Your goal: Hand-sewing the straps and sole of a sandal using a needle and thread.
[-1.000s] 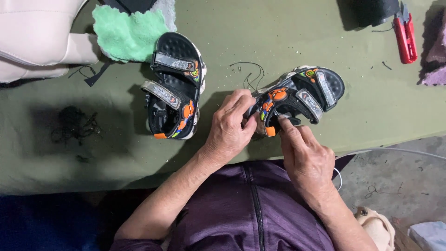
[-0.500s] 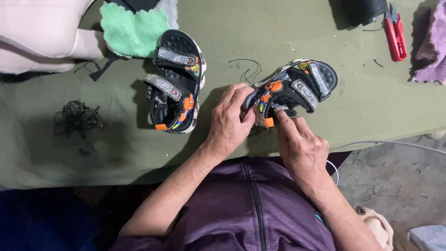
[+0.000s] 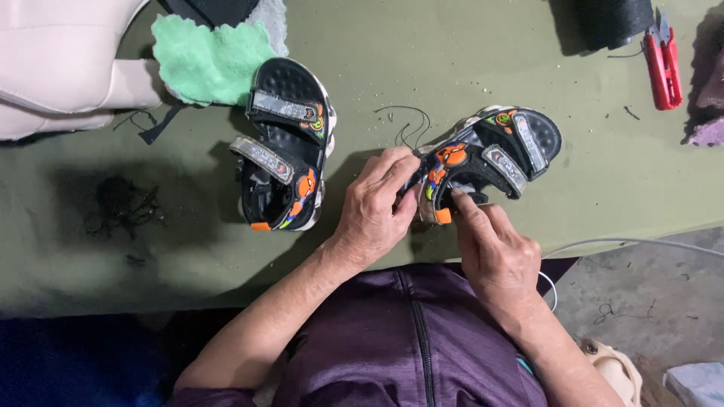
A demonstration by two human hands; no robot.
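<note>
Two small black sandals with grey straps and orange trim lie on an olive-green table [image 3: 392, 68]. My left hand [image 3: 375, 207] grips the heel end of the right-hand sandal [image 3: 494, 154], thumb and fingers closed on its back strap. My right hand [image 3: 490, 245] presses its fingertips against the same heel strap from below. The other sandal [image 3: 286, 143] rests untouched to the left of my left hand, sole down. A loose black thread [image 3: 407, 124] curls on the table just above the held sandal.
A green cloth [image 3: 211, 64] lies at the top left beside beige padded material [image 3: 60, 68]. Red snips [image 3: 664, 64] and a dark spool [image 3: 603, 22] sit at the top right. A tangle of black thread [image 3: 121, 203] lies at the left. A white cable [image 3: 633, 245] runs past the table's right edge.
Both hands have stayed on the right-hand sandal's heel; my right fingers have shifted slightly along the strap. The view has drifted a little. The left sandal has not moved.
</note>
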